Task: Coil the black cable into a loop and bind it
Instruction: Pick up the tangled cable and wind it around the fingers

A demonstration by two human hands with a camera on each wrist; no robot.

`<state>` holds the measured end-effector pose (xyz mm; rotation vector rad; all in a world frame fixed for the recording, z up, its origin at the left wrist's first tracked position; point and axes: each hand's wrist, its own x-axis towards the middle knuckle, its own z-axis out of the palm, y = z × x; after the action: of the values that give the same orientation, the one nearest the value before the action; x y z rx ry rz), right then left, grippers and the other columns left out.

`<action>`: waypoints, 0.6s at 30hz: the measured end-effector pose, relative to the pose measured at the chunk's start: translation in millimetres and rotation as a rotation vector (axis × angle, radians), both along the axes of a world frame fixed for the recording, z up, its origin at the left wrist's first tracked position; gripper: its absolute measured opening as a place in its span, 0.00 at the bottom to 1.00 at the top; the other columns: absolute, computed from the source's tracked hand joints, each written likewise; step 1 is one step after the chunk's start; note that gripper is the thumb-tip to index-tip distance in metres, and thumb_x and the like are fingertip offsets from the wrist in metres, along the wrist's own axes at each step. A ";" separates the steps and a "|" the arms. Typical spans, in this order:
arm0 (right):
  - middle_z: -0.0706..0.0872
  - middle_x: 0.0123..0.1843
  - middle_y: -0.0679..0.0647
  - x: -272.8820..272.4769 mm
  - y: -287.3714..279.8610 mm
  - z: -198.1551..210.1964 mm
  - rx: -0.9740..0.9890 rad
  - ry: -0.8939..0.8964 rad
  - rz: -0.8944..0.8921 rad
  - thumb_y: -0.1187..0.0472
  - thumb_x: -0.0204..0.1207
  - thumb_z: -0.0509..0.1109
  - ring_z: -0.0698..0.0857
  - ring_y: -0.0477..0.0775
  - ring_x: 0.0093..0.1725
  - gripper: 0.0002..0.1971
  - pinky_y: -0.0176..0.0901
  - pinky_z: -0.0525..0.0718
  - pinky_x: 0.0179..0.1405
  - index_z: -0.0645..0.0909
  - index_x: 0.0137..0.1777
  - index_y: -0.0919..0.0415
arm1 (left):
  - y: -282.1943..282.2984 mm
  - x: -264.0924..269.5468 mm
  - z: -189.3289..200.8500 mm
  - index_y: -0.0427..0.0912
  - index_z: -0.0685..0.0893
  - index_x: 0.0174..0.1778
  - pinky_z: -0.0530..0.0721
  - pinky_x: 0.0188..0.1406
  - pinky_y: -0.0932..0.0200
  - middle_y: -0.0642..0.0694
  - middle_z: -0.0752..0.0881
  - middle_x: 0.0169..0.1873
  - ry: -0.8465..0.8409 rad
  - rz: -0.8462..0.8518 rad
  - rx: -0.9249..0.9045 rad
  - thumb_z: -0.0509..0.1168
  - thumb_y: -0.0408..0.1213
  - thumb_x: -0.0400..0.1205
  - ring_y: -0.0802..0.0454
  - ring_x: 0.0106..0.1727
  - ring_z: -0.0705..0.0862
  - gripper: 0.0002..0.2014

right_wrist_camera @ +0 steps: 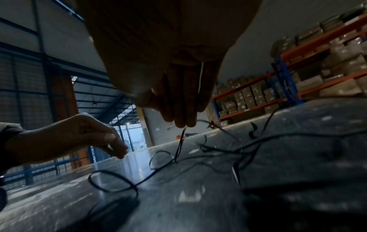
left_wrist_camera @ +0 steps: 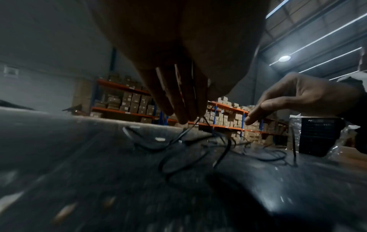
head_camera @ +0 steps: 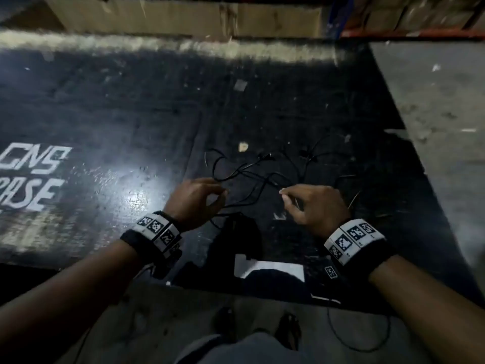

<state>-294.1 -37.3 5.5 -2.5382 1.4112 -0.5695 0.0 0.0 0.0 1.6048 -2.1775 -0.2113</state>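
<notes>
Pinching a strand of the cable (head_camera: 262, 177) at the left fingertips (left_wrist_camera: 182, 116), close together and pointing down; pinching another strand likewise at the right fingertips (right_wrist_camera: 184, 120), with a thin pale wire (right_wrist_camera: 201, 75), possibly the tie, lying along those fingers. Cannot tell from the wrist views how firmly either strand is held. Holding the left hand (head_camera: 199, 203) and the right hand (head_camera: 315, 206) low, side by side and near each other, just above the black table (head_camera: 105, 114). Beyond the fingertips, nothing coiled yet: only loose, crossing bends sprawled flat on the table, mostly ahead of and between the hands, with plug ends farther out. Judged an early stage, gathering before the first loop. To do it well: find one free end first, and anchor it in the left pinch. Feed slack through the right fingers without clamping, letting the strand slide and untwist. Lift gently so that the crossed bends fall apart instead of tightening into a knot; stop and shake out if anything snags. Lay each turn into the left hand at an even size, one against the next. Keep the pale wire parked under the right fingers until the last turn, then wrap it round the bundle. Watch the thin black strands closely against the dark table, being hard to see there.
</notes>
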 end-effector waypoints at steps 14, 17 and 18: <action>0.84 0.58 0.51 77.7 -28.0 -49.4 0.278 0.064 0.096 0.58 0.76 0.73 0.87 0.58 0.56 0.08 0.54 0.88 0.52 0.88 0.53 0.55 | 16.7 -6.5 -38.4 0.46 0.94 0.53 0.89 0.44 0.44 0.48 0.91 0.48 0.059 -0.135 0.242 0.66 0.50 0.85 0.49 0.48 0.88 0.15; 0.82 0.57 0.50 75.3 -30.9 -47.2 0.263 -0.126 -0.014 0.56 0.77 0.73 0.86 0.53 0.47 0.08 0.46 0.86 0.47 0.86 0.55 0.54 | 19.3 -6.4 -30.9 0.46 0.95 0.52 0.90 0.46 0.47 0.51 0.91 0.43 0.392 -0.005 0.278 0.69 0.50 0.86 0.53 0.45 0.91 0.13; 0.82 0.54 0.50 74.3 -30.1 -41.9 0.236 -0.193 -0.065 0.55 0.78 0.72 0.85 0.52 0.45 0.07 0.44 0.84 0.45 0.86 0.52 0.55 | 19.6 -7.5 -27.0 0.47 0.95 0.55 0.90 0.49 0.49 0.51 0.91 0.43 0.519 0.059 0.282 0.70 0.48 0.86 0.54 0.46 0.91 0.12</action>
<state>-219.9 -67.4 -36.5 -2.1994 1.4042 -0.6017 -7.5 19.6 -27.0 1.5350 -1.7513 -0.8476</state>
